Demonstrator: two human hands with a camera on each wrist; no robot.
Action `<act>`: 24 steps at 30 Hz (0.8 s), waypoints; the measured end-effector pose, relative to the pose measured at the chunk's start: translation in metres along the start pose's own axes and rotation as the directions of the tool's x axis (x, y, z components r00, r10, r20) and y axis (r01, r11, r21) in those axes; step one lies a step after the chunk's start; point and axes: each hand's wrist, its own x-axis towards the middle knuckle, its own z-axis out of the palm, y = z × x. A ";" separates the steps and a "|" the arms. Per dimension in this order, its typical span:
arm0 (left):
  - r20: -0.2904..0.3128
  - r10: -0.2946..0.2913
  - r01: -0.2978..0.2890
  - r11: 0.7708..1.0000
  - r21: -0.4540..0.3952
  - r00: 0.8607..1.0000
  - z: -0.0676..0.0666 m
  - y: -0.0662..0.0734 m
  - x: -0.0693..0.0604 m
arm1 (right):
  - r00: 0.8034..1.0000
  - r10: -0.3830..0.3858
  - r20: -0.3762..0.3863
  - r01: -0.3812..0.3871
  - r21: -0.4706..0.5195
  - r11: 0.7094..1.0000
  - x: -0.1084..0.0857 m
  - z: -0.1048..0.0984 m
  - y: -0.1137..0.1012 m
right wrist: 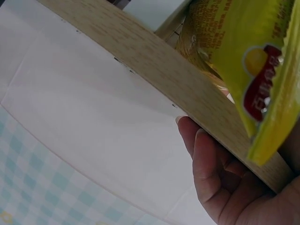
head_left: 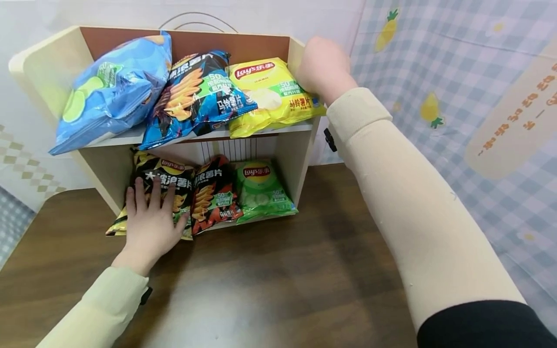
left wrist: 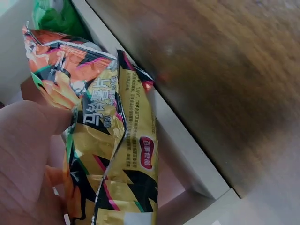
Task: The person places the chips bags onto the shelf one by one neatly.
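Observation:
A two-tier shelf (head_left: pixel 300 164) stands against the wall, holding bags of potato chips. My left hand (head_left: pixel 152 227) lies with spread, straight fingers on the black-and-gold chip bag (head_left: pixel 184 191) at the lower left. In the left wrist view the thumb touches that gold bag (left wrist: pixel 136 112). At the top right corner my right hand (head_left: pixel 324 67) grips the shelf's side panel, its fingers (right wrist: pixel 206 159) curled along the outer face in the right wrist view. Right beside that hand sits a yellow chip bag (head_left: pixel 278 96); some of the right fingers are hidden in the head view.
A light blue bag (head_left: pixel 117 92) and a dark blue bag (head_left: pixel 200 96) share the upper tier. Below are a black-and-red bag (head_left: pixel 215 193) and a green bag (head_left: pixel 263 188). The shelf rests on a brown wooden table (head_left: pixel 261 280); a checked cloth (head_left: pixel 457 87) hangs at the right.

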 end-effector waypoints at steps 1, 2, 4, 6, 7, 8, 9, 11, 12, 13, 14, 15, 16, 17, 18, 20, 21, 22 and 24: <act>-0.030 0.014 -0.015 1.000 -0.011 0.999 -0.001 0.001 -0.002 | 1.000 -0.004 -0.001 0.004 0.000 1.000 -0.001 0.000 -0.001; -0.059 0.029 -0.031 0.999 -0.020 0.998 -0.001 0.001 -0.005 | 1.000 -0.009 -0.003 0.009 -0.001 1.000 -0.002 -0.001 -0.002; -0.115 0.063 -0.067 0.997 -0.027 0.991 -0.003 0.003 -0.009 | 1.000 -0.021 -0.003 0.021 0.000 1.000 -0.002 -0.003 -0.002; -0.154 0.098 -0.104 0.994 -0.032 0.983 -0.005 0.005 -0.015 | 0.999 -0.036 0.004 0.036 0.001 0.999 -0.001 -0.005 -0.001; -0.171 0.116 -0.124 0.992 -0.034 0.978 -0.006 0.006 -0.018 | 0.999 -0.044 0.011 0.044 -0.001 0.999 0.000 -0.006 0.000; -0.183 0.132 -0.141 0.989 -0.037 0.974 -0.007 0.008 -0.021 | 0.998 -0.052 0.018 0.052 -0.003 0.999 0.001 -0.006 0.001; -0.193 0.146 -0.156 0.987 -0.038 0.970 -0.008 0.009 -0.025 | 0.998 -0.060 0.025 0.060 -0.003 0.998 0.002 -0.007 0.002; -0.193 0.161 -0.174 0.983 -0.053 0.968 -0.011 0.012 -0.034 | 0.997 -0.071 0.038 0.071 0.001 0.997 0.004 -0.007 0.004; -0.185 0.164 -0.178 0.982 -0.060 0.969 -0.012 0.013 -0.039 | 0.996 -0.073 0.044 0.073 0.005 0.997 0.005 -0.007 0.006; -0.173 0.162 -0.176 0.982 -0.069 0.972 -0.013 0.015 -0.044 | 0.996 -0.072 0.049 0.072 0.008 0.997 0.006 -0.007 0.007; -0.161 0.158 -0.172 0.982 -0.076 0.974 -0.014 0.016 -0.049 | 0.996 -0.069 0.052 0.068 0.014 0.998 0.007 -0.007 0.008; -0.146 0.155 -0.168 0.982 -0.083 0.977 -0.015 0.017 -0.053 | 0.996 -0.062 0.057 0.061 0.023 0.998 0.007 -0.006 0.010; -0.132 0.153 -0.166 0.982 -0.094 0.979 -0.016 0.018 -0.058 | 0.996 -0.057 0.063 0.055 0.029 0.998 0.007 -0.005 0.011; -0.121 0.154 -0.167 0.981 -0.102 0.981 -0.017 0.019 -0.062 | 0.996 -0.051 0.070 0.049 0.035 0.998 0.007 -0.005 0.011; -0.110 0.155 -0.167 0.980 -0.110 0.982 -0.017 0.020 -0.066 | 0.996 -0.045 0.079 0.042 0.040 0.998 0.007 -0.004 0.012; -0.087 0.160 -0.170 0.976 -0.133 0.983 -0.016 0.021 -0.073 | 0.995 -0.037 0.090 0.033 0.045 0.998 0.006 -0.003 0.011; -0.073 0.160 -0.169 0.974 -0.147 0.984 -0.016 0.021 -0.076 | 0.995 -0.035 0.095 0.031 0.046 0.998 0.006 -0.003 0.010; -0.061 0.159 -0.166 0.973 -0.158 0.985 -0.015 0.021 -0.078 | 0.995 -0.038 0.096 0.034 0.041 0.999 0.005 -0.003 0.009; -0.039 0.151 -0.155 0.973 -0.171 0.988 -0.014 0.021 -0.081 | 0.994 -0.037 0.098 0.034 0.033 0.999 0.003 -0.003 0.006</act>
